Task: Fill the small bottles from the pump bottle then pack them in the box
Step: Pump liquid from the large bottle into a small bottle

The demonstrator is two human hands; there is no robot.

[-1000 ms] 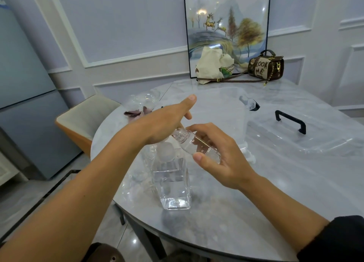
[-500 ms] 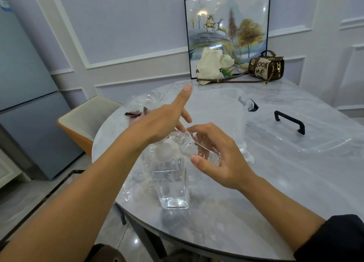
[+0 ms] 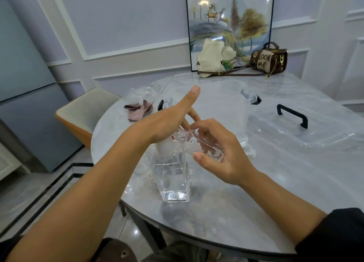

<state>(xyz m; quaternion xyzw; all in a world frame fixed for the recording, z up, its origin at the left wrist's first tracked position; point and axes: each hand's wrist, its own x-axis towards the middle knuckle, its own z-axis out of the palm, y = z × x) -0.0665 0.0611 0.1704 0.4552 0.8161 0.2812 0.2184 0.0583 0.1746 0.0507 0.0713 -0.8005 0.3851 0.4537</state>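
The left hand [image 3: 167,122] lies over the top of the pump bottle [image 3: 173,175] and hides the pump head and spout. Only a white collar shows below the palm. Whether the palm touches the pump cannot be told. The thumb sticks up and the fingers reach out fairly straight toward the right hand [image 3: 218,153], their tips partly behind it.

The right hand curls its fingers and thumb round the small bottle [image 3: 199,145], which is clear and hard to make out against the skin. How much liquid it holds cannot be told.

The box [image 3: 226,108] behind the hands is so clear that its walls nearly vanish. Black clips mark its two ends. Its lid [image 3: 315,131] lies flat to the right, clear plastic with a black handle.

The pump bottle is square, of clear plastic or glass, partly filled with clear liquid. It stands upright near the front edge of the glossy grey marbled table [image 3: 275,192].

The small bottle is round with a threaded neck. It is held in the air just above and right of the pump bottle. Its long axis is tilted, with the open neck up and left under the left hand and the base down and right in the palm.
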